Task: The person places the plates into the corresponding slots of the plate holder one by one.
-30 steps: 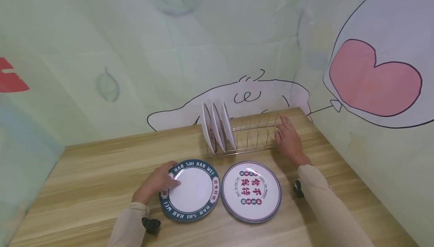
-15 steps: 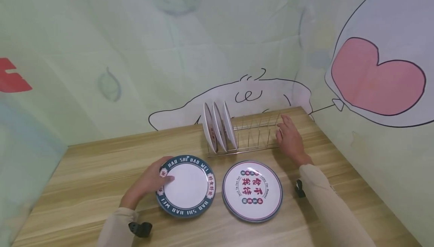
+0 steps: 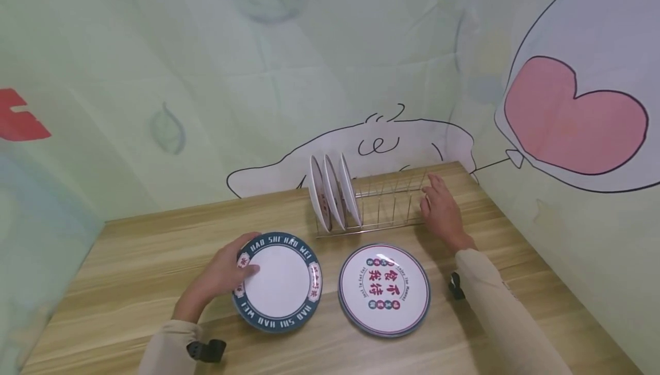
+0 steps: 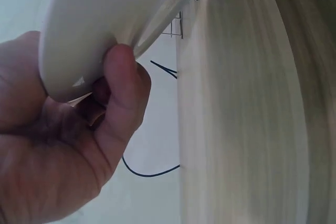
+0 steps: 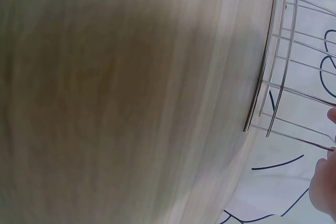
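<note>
My left hand (image 3: 224,272) grips the left edge of a plate (image 3: 278,283) with a dark teal lettered rim, thumb on top. In the left wrist view, fingers (image 4: 121,82) curl under the plate's white underside (image 4: 100,24), which is raised over the table. To its right lies a second plate (image 3: 384,292) with red characters in its centre. Behind them stands a wire dish rack (image 3: 378,227), with 3 plates (image 3: 334,194) upright at its left end. My right hand (image 3: 442,212) holds the rack's right end; its fingertips (image 5: 325,182) meet the wires in the right wrist view.
The wooden table (image 3: 170,255) ends at a pale printed wall cloth (image 3: 196,77) behind and on the right. Several rack slots right of the upright plates hold nothing. Dark wrist straps (image 3: 206,351) sit at both sleeves.
My left hand has lifted the teal-rimmed plate and carried it leftward, away from the second plate, slightly toward the back. The right hand stays at the rack's right end.
</note>
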`<action>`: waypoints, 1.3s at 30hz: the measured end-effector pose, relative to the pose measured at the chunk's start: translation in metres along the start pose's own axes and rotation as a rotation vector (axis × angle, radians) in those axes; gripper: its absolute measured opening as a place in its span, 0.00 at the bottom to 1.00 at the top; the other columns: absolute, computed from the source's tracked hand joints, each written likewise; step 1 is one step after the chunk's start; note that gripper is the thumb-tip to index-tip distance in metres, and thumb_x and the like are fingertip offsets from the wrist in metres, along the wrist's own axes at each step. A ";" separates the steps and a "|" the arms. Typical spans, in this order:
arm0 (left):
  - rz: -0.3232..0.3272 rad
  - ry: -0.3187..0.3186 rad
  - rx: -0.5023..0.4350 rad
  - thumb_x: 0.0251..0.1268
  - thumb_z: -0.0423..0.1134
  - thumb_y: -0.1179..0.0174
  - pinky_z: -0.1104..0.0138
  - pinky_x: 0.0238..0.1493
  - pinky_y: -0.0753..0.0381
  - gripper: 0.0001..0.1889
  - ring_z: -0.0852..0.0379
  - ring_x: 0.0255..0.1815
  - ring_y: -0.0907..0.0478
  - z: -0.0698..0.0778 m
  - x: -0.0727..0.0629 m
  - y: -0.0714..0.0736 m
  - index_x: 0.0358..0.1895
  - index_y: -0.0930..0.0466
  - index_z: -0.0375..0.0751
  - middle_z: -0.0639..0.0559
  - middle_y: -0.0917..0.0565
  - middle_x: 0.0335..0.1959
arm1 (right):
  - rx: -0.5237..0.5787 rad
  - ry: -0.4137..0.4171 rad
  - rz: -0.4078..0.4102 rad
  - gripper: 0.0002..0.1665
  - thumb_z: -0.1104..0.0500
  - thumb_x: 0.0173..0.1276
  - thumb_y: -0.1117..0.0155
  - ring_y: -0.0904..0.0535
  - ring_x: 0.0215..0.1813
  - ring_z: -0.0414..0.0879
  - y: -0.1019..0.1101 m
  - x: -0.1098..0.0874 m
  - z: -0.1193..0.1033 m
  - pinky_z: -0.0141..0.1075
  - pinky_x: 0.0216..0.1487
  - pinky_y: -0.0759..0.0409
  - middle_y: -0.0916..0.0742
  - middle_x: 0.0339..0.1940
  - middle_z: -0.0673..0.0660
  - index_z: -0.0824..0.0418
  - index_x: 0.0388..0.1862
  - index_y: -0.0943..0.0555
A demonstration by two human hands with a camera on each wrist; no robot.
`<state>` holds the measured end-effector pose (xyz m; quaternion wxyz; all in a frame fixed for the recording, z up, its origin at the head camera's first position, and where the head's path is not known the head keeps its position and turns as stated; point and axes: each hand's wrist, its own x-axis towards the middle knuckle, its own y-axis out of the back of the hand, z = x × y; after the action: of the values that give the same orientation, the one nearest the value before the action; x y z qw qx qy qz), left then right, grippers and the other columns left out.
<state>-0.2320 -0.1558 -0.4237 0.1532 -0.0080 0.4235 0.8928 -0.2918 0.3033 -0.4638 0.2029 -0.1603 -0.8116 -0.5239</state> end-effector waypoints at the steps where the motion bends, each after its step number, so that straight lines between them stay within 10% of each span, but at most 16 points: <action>1: 0.001 -0.001 0.003 0.66 0.34 0.36 0.39 0.69 0.34 0.37 0.27 0.73 0.39 0.001 -0.001 0.000 0.77 0.42 0.41 0.30 0.37 0.75 | 0.000 -0.003 -0.004 0.15 0.66 0.73 0.46 0.38 0.77 0.65 0.000 0.000 0.000 0.55 0.77 0.39 0.30 0.75 0.70 0.76 0.51 0.22; 39: 0.096 -0.021 0.204 0.66 0.30 0.42 0.55 0.37 0.15 0.35 0.40 0.44 0.21 0.034 -0.019 0.027 0.76 0.42 0.39 0.24 0.26 0.63 | -0.003 -0.003 -0.015 0.15 0.66 0.73 0.47 0.39 0.78 0.64 -0.002 0.001 0.004 0.55 0.77 0.40 0.31 0.75 0.69 0.75 0.52 0.22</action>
<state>-0.2176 -0.1516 -0.3786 0.1147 0.0373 0.5103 0.8515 -0.2940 0.3058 -0.4669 0.1975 -0.1551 -0.8124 -0.5262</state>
